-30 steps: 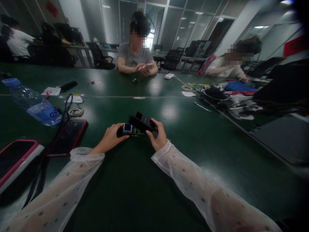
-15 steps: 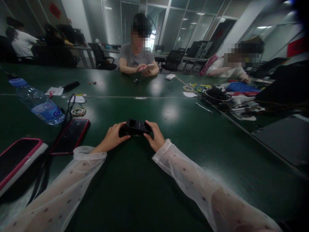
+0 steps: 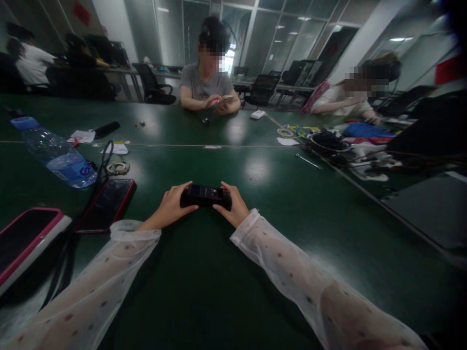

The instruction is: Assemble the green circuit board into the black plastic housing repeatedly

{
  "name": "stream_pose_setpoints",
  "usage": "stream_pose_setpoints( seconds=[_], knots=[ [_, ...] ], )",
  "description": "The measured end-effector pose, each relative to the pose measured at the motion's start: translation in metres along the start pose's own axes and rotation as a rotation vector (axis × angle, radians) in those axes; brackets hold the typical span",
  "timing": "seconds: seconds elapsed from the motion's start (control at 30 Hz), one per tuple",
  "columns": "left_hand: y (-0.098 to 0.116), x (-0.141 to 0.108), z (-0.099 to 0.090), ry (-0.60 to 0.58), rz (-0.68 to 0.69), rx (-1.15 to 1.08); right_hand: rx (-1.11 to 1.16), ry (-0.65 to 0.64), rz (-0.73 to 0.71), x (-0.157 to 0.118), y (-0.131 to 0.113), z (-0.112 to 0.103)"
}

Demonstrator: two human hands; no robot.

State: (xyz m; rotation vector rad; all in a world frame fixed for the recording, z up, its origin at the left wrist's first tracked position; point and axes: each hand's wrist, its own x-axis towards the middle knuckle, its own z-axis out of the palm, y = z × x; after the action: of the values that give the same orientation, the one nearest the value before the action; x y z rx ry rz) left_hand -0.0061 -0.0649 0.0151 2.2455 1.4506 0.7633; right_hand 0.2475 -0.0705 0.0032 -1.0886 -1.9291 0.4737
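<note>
A small black device (image 3: 205, 194) with a dark screen on its left part and small marks beside it is held between both hands, at or just above the green table (image 3: 204, 272). My left hand (image 3: 174, 201) grips its left end, thumb along the near side and fingers over the far side. At the right end, my right hand (image 3: 233, 203) closes round it in the same way. Its exact kind is too dark and small to tell. Sheer white dotted sleeves cover both forearms.
Left of my arms are a water bottle (image 3: 62, 155), a red-edged phone (image 3: 107, 206), a pink-framed device (image 3: 29, 238) and a black strap. A wrench (image 3: 308, 161), tangled cables (image 3: 328, 141) and a grey laptop-like panel (image 3: 430, 211) lie right. One person (image 3: 207, 80) sits opposite with a phone.
The black device has turned in my hands, so its screen side lies at a different angle and its near side looks smooth. Both hands keep their grip in nearly the same place.
</note>
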Motion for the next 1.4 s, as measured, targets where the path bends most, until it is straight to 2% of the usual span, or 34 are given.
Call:
stream_pose_setpoints(
  seconds=[0.2, 0.67, 0.8, 0.93, 1.07, 1.17, 1.23, 1.4],
  knots=[
    [0.003, 0.0, -0.001, -0.008, 0.011, 0.001, 0.019, -0.086, 0.055, 0.0, 0.002, -0.002],
    [0.005, 0.0, -0.003, 0.005, 0.026, -0.019, 0.085, -0.089, 0.157, 0.002, -0.004, -0.003],
    [0.002, 0.002, -0.001, 0.019, 0.014, -0.069, 0.113, -0.045, 0.158, 0.003, -0.004, 0.0],
    [-0.001, 0.003, 0.0, 0.045, 0.017, -0.11, 0.165, 0.045, 0.098, 0.002, -0.005, 0.001],
    [-0.001, 0.003, -0.001, 0.032, 0.022, -0.122, 0.153, 0.297, 0.05, 0.001, -0.005, -0.002],
    [0.0, 0.002, -0.002, 0.029, 0.031, -0.115, 0.109, 0.449, 0.084, 0.002, 0.0, -0.003],
    [0.002, 0.002, -0.003, 0.025, 0.033, -0.102, 0.08, 0.472, 0.14, 0.003, 0.005, -0.003],
    [0.007, 0.001, -0.007, 0.014, 0.021, -0.074, 0.027, 0.398, 0.269, 0.004, 0.014, -0.002]
  ],
)
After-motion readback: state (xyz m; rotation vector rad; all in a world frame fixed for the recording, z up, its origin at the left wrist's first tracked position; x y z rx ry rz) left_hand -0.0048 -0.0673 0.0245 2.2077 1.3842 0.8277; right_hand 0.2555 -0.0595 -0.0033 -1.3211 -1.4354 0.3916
